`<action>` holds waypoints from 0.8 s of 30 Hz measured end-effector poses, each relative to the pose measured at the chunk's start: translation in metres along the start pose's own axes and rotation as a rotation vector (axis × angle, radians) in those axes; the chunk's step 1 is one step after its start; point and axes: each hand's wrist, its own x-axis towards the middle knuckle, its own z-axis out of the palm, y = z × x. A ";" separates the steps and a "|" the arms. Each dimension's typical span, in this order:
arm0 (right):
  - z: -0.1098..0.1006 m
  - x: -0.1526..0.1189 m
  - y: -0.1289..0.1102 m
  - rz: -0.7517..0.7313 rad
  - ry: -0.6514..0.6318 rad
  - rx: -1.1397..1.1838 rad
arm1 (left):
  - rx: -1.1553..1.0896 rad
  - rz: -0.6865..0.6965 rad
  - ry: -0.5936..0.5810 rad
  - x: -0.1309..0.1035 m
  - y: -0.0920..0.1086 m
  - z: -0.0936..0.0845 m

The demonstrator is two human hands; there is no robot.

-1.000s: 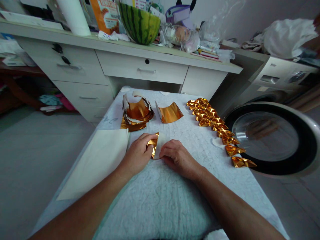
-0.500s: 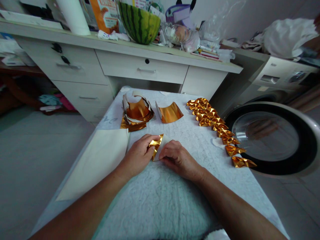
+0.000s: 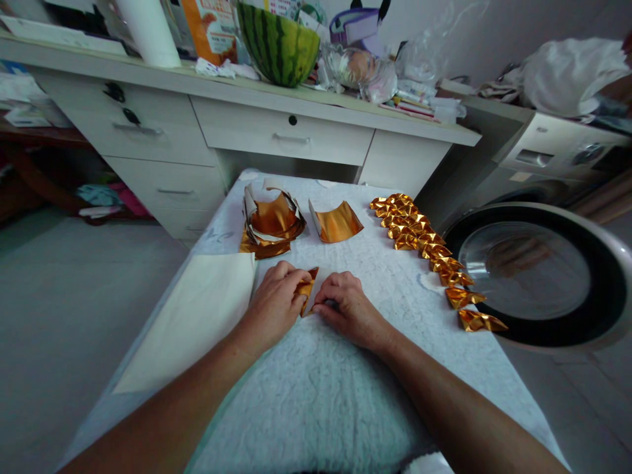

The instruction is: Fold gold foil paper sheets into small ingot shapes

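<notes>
Head view: looking forward and down over a bench [image 3: 402, 289] draped in pale patterned cloth [image 3: 474, 368].
Foil sheet [image 3: 307, 289]: between both hands, near the middle of the bench; gold on the left part, pale on the right, with a slanting line between; cannot tell how far folded.
Left hand [image 3: 279, 296]: over the gold part of the foil sheet; grip pinching it, fingers across the top, thumb on the nearer side.
Right hand [image 3: 348, 306]: at the opposite side, fingers curled; grip pinching the pale part low on its right edge, fingertips partly hidden.
Pile of sheets [image 3: 275, 217]: beyond the left hand, gold and pale, curled up at the sides, loosely nested.
Loose sheet [image 3: 340, 224]: just right of the pile of sheets, gold side up, curled, well apart from the right hand.
Folded gold pieces [image 3: 428, 247]: along the right side of the bench, bunched at the far end, more spaced toward the near end.
Cream paper [image 3: 197, 316]: flat on the left of the bench, beside the left forearm [image 3: 187, 392].
Drawer cabinet [image 3: 241, 128]: white, behind the bench, bearing a cut watermelon [image 3: 279, 49], a white roll [image 3: 151, 33], an orange packet [image 3: 210, 29] and clear plastic bags [image 3: 363, 69].
Washing machine [image 3: 553, 148]: at the right, round door [image 3: 533, 263] swung out beside the folded gold pieces.
</notes>
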 end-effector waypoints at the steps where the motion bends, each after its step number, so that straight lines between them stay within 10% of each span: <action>1: 0.000 0.001 -0.001 0.016 0.004 0.004 | -0.023 -0.006 -0.023 0.000 0.001 -0.001; 24: -0.001 0.013 -0.010 0.203 -0.100 -0.119 | -0.022 -0.032 -0.308 -0.002 0.009 -0.018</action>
